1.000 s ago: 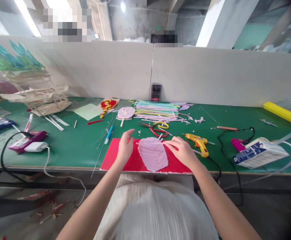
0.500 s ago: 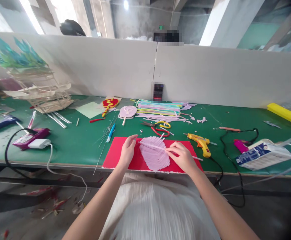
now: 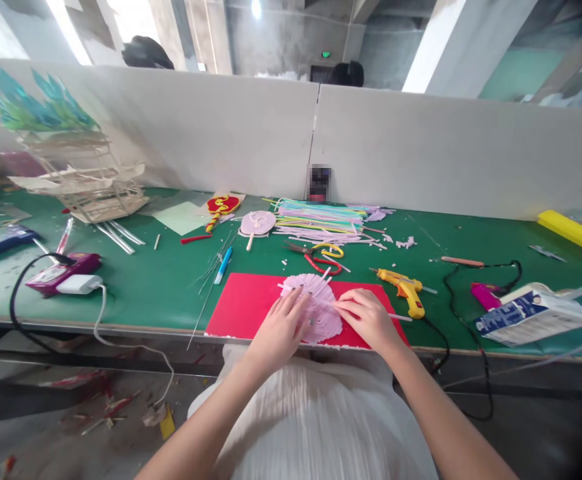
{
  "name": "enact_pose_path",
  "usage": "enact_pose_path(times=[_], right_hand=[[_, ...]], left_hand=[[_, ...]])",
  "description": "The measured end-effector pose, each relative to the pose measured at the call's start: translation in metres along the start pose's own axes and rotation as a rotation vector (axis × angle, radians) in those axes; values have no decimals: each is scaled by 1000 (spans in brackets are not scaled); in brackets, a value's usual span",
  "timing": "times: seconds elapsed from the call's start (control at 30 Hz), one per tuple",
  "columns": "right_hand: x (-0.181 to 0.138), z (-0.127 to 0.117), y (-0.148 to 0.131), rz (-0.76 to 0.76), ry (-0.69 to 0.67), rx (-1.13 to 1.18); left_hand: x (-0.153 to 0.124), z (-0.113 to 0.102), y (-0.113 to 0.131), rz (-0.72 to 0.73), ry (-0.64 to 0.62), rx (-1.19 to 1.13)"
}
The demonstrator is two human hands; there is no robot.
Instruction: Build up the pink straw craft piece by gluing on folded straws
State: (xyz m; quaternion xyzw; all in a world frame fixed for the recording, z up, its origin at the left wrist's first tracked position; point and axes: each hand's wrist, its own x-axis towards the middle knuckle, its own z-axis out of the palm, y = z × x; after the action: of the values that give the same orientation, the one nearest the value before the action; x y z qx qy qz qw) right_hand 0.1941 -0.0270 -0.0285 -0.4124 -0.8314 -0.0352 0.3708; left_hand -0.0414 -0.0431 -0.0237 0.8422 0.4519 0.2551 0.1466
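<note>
A rounded lilac disc (image 3: 327,327) of ribbed, side-by-side pipe cleaners lies on a red board (image 3: 238,303) at the table's front edge. My left hand (image 3: 279,328) rests on the disc's left part, its fingers stretched out and slightly spread. At the right side of the disc, my right hand (image 3: 367,317) pinches a lilac pipe cleaner (image 3: 399,318) that runs across the disc and sticks out past the board. Part of that stem is hidden under my left fingers. Beyond the board lie scissors (image 3: 323,261) with red and yellow handles.
A yellow glue gun (image 3: 405,290) lies right of the board, near a carton (image 3: 533,313) and cords. Behind are a pipe cleaner bundle (image 3: 321,217) and a lilac fan-shaped piece (image 3: 257,223). Leftward stand a stick model (image 3: 88,180) and a purple power strip (image 3: 65,273).
My left hand has moved right from the board's left part onto the disc, fingers now laid flat over the pipe cleaner. My right hand keeps its pinch in nearly the same place.
</note>
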Motion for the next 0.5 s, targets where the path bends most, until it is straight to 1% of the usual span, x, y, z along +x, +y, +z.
enact_pose_path(times=[0.17,0.3,0.5], right_hand=[[-2,-3,-1,-24,7,12],[-2,-2,-1,-31,1,-2],[-4,2,2,-25,-16,-17]], left_hand=[[-4,2,-10,24,-22,106],[-6,3,-6,29,-48,182],[-3,4,-2,47,-76,256]])
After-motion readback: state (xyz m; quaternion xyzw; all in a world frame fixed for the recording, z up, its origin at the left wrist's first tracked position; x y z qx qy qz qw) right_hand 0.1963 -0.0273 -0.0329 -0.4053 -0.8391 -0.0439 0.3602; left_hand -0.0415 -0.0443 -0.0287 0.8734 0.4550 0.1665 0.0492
